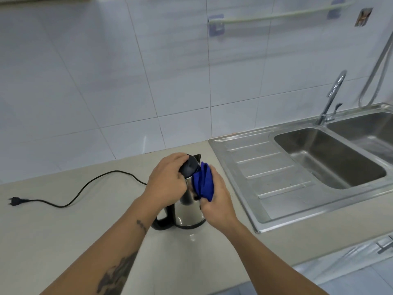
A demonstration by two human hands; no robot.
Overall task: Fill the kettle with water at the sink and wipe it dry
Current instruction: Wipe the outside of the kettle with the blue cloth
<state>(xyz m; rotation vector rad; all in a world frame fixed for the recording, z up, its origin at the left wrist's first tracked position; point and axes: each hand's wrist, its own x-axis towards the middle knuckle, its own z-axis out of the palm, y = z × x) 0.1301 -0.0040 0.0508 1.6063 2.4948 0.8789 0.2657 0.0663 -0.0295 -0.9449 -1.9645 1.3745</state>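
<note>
A steel kettle (187,213) with a black lid, spout and handle stands upright on the beige counter, left of the sink's draining board. My left hand (168,184) grips its top at the lid and upper handle. My right hand (217,201) holds a bunched blue cloth (204,182) pressed against the kettle's upper right side. The kettle's base is hidden under it.
A black power cord with a plug (14,201) trails across the counter (63,237) to the left. The steel sink (331,158) with draining board and tap (331,96) lies to the right. A tiled wall stands behind. The counter's front edge is near my arms.
</note>
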